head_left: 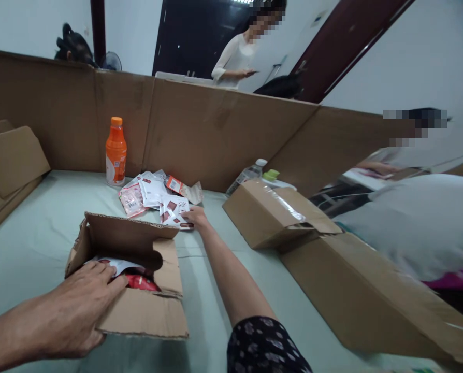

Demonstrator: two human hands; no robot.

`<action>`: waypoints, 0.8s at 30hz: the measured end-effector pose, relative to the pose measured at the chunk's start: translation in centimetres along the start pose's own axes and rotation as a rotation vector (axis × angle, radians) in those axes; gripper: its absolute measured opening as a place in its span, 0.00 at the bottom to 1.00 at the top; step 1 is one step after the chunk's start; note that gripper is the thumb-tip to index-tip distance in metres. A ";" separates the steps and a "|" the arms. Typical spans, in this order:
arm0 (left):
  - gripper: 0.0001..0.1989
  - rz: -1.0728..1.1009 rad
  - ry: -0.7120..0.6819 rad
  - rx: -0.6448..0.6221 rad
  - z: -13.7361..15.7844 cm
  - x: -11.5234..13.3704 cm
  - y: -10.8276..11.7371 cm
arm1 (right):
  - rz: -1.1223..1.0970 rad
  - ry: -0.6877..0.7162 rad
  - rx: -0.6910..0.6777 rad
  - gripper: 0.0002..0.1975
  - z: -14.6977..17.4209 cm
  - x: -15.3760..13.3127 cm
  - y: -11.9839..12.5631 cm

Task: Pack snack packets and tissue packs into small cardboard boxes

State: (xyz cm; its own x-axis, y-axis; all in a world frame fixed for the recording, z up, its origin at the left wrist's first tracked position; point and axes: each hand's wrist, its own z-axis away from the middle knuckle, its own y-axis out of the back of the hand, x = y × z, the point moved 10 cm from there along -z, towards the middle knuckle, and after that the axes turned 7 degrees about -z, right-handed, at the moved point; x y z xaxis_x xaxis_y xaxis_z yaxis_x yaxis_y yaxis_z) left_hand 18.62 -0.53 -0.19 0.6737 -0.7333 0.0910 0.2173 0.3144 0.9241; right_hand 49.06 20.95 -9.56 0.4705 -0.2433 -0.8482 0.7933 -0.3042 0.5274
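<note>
The box (146, 313) is standing part-filled, and a loose pile (150, 190) is lying outside.
A pale wrapper (117, 263) and a red wrapper (143, 283) are resting inside; the left hand (84, 301) is lying over the box's left edge, its grip hidden from me. On the far side, the right hand (197, 216) is touching a white packet (172, 206) in the pile; whether it's pinching, I can't tell.
</note>
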 end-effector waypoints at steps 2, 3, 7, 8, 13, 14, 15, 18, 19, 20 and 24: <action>0.35 -0.004 -0.010 0.022 0.1 0.1 0.0 | -0.084 0.020 -0.023 0.18 1.9 -0.4 1.0; 0.33 -0.006 -0.019 0.036 0.1 0.3 0.0 | -0.123 0.033 -0.030 0.16 3.1 -0.7 1.9; 0.28 0.007 -0.047 0.113 0.3 0.6 0.3 | -0.267 0.217 0.027 0.10 9.3 -5.2 7.7; 0.26 0.004 -0.048 0.121 0.4 0.6 0.3 | -0.320 0.332 0.077 0.11 11.3 -7.5 9.5; 0.21 -0.054 -0.068 0.118 0.4 0.9 0.5 | -0.279 1.015 0.367 0.08 23.8 -17.9 12.8; 0.21 -0.062 -0.064 0.108 0.4 1.0 0.5 | -0.182 1.076 0.308 0.05 25.2 -19.0 11.2; 0.20 -0.065 -0.055 0.103 0.4 0.9 0.4 | -0.084 1.125 0.206 0.03 26.2 -19.7 9.1; 0.21 -0.044 -0.029 0.147 0.7 0.8 0.7 | 0.249 1.154 -0.198 0.11 27.2 -19.7 2.0; 0.23 -0.035 -0.029 0.171 0.8 0.8 0.8 | 0.394 1.107 -0.309 0.12 27.0 -19.1 -0.1; 0.23 -0.034 -0.029 0.189 0.8 0.8 0.9 | 0.545 1.037 -0.402 0.13 26.5 -18.3 -1.9; 0.22 -0.068 -0.013 0.193 0.8 0.9 0.6 | 0.876 0.813 -0.660 0.15 25.0 -16.7 -7.1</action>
State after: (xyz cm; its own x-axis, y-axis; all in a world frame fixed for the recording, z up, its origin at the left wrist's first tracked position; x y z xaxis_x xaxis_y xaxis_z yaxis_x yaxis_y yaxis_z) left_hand 18.81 -1.42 0.76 0.6525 -0.7572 0.0298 0.1214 0.1434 0.9822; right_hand 25.95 4.15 2.13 0.8208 0.5477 -0.1622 0.0480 0.2168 0.9750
